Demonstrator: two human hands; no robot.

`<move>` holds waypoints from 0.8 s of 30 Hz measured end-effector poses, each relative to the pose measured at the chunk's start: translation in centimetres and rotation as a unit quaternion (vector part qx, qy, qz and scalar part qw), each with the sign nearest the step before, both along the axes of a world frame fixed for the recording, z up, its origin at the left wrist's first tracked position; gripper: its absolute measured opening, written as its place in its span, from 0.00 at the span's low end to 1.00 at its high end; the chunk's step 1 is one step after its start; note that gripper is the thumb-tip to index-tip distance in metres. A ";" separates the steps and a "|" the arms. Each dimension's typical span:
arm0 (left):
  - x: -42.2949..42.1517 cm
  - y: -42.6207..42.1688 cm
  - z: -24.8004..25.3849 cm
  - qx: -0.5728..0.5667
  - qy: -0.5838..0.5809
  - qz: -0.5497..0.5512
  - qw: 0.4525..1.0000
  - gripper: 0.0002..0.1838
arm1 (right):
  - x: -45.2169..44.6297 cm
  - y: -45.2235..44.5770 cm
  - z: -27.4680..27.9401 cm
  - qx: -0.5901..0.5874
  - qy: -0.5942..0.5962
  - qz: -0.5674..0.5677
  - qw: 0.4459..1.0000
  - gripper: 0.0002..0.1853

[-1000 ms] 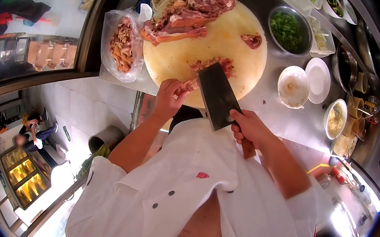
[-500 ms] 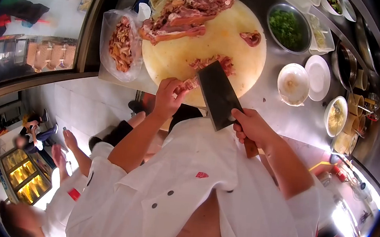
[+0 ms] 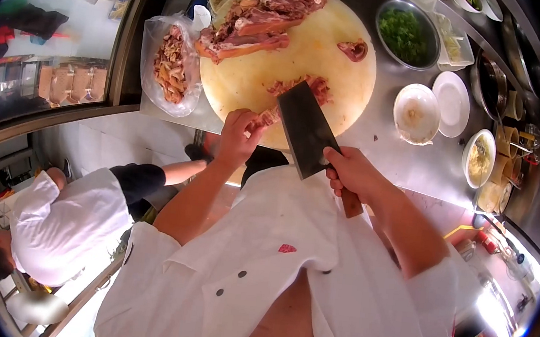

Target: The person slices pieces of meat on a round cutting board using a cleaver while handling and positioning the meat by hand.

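My right hand point(image 3: 355, 173) is wrapped round the wooden handle of a wide, dark cleaver point(image 3: 307, 129). Its blade lies over the near edge of a round cutting board point(image 3: 308, 54). Fingers of my left hand point(image 3: 239, 131) pinch a piece of meat point(image 3: 263, 120) at the board's near left edge, just left of the blade. Beyond the blade tip is a small heap of chopped meat point(image 3: 314, 89), partly covered by the cleaver. Large cuts of meat point(image 3: 270, 14) rest on the far left of the board, and a smaller meat piece point(image 3: 353, 49) sits at the right.
Left of the board is a clear plastic bag point(image 3: 170, 66) of cut meat. To the right stand a metal bowl of chopped greens point(image 3: 406, 35), a stained white bowl point(image 3: 416, 115), a white plate point(image 3: 451, 103) and a bowl of yellowish food point(image 3: 479, 159). A person in white point(image 3: 70, 220) is at the lower left.
Both hands and the cleaver stay almost in place, the cleaver shifting slightly left. At the left, the person in white has moved away, further from me.
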State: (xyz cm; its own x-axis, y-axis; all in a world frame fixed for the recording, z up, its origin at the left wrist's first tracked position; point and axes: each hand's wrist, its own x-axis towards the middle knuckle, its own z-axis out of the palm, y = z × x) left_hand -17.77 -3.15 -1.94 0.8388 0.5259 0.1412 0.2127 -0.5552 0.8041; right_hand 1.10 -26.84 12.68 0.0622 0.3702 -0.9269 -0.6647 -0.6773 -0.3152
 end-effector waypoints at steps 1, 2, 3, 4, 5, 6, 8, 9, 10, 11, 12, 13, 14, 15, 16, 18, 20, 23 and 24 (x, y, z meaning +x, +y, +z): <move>0.0 0.0 -0.1 -0.002 -0.001 0.000 1.000 0.17 | 0.1 0.2 -0.1 0.001 0.000 0.000 1.000 0.16; 0.0 0.0 -0.2 -0.005 -0.002 0.000 1.000 0.17 | 0.2 0.4 -0.2 0.002 -0.001 0.001 1.000 0.16; 0.0 -0.1 -0.2 -0.010 -0.004 0.001 1.000 0.17 | 0.3 0.7 -0.3 0.003 -0.003 0.002 1.000 0.15; 0.0 -0.1 -0.2 -0.015 -0.007 0.003 1.000 0.17 | 0.3 0.8 -0.4 0.004 -0.005 0.003 1.000 0.15; 0.0 -0.1 -0.2 -0.020 -0.009 0.005 1.000 0.17 | 0.3 0.8 -0.2 0.001 -0.005 0.003 1.000 0.15; 0.1 -0.1 -0.3 -0.014 -0.013 0.004 1.000 0.17 | 0.4 0.9 0.1 -0.002 -0.005 0.004 1.000 0.15; 0.0 0.0 -0.6 -0.003 -0.020 0.003 1.000 0.17 | 0.3 0.8 0.5 -0.003 0.003 0.006 1.000 0.15; 0.0 0.0 -0.5 -0.006 -0.019 0.004 1.000 0.17 | 0.4 0.4 0.7 -0.001 0.011 0.008 1.000 0.15; 0.1 -0.1 -0.2 -0.010 -0.018 0.004 1.000 0.17 | 0.3 0.1 0.8 0.000 0.019 0.009 1.000 0.15; 0.2 -0.1 -0.1 -0.012 -0.018 0.005 1.000 0.17 | 0.3 0.0 0.8 0.002 0.019 0.010 1.000 0.15; 0.2 0.0 -0.2 -0.007 -0.011 0.002 1.000 0.16 | 0.3 -0.1 0.7 0.005 0.018 0.011 1.000 0.16; 0.1 0.1 -0.2 -0.002 -0.004 0.000 1.000 0.16 | 0.2 -0.2 0.7 0.007 0.018 0.011 1.000 0.16; 0.0 0.2 -0.3 0.002 0.004 -0.004 1.000 0.16 | 0.1 -0.2 0.5 0.008 0.010 0.014 1.000 0.16; 0.0 0.2 -0.3 0.001 0.003 -0.004 1.000 0.15 | 0.0 0.1 0.0 0.009 0.001 0.017 1.000 0.16; 0.1 0.2 -0.3 0.000 0.003 -0.003 1.000 0.15 | 0.1 0.3 -0.5 0.010 -0.008 0.020 1.000 0.16; 0.1 0.3 -0.3 -0.007 0.001 -0.003 1.000 0.15 | 0.5 0.1 -1.8 0.028 -0.021 0.039 0.999 0.16; 0.0 0.3 -0.1 -0.021 -0.003 -0.002 1.000 0.14 | 0.8 -0.3 -2.0 0.037 -0.045 0.064 0.996 0.17; -0.1 0.3 -0.2 -0.031 0.006 -0.004 1.000 0.14 | 1.3 -0.9 -1.2 0.038 -0.090 0.114 0.989 0.19; -0.1 0.2 0.1 -0.028 0.011 -0.005 1.000 0.14 | 1.6 -1.3 -1.2 0.039 -0.103 0.131 0.985 0.19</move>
